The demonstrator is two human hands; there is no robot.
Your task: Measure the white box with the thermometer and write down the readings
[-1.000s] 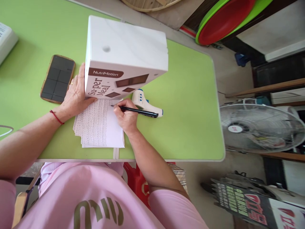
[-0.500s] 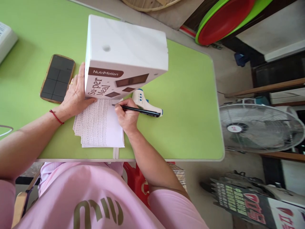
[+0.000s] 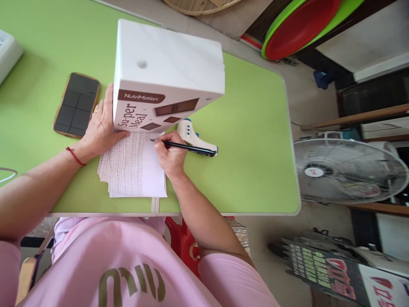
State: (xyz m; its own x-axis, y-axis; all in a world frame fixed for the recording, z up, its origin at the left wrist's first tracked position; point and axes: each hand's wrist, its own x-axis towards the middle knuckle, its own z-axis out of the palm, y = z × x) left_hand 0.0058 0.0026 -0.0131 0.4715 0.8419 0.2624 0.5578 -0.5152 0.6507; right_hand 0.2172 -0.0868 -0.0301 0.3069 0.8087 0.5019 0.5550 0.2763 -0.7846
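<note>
In my right hand is a black pen, closed between thumb and fingers. Its tip touches the upper part of a stack of paper sheets, whose top sheet bears dense columns of handwriting on the left and is blank on the right. My left hand lies with fingers stretched along the left side of a white box lettered "NutriMotion Su-per Meal", its thumb at the sheets' upper left edge. Partly behind my right hand is a white and blue handheld device, shaped like an infrared thermometer.
Left of the box a phone in a brown-edged case lies on the green table. A white object and a white cable are at the left edge. Beyond the table's right end stands a fan.
Almost nothing differs. Both hands, the pen, the sheets and the box keep their places, with only a very slight shift of the view.
</note>
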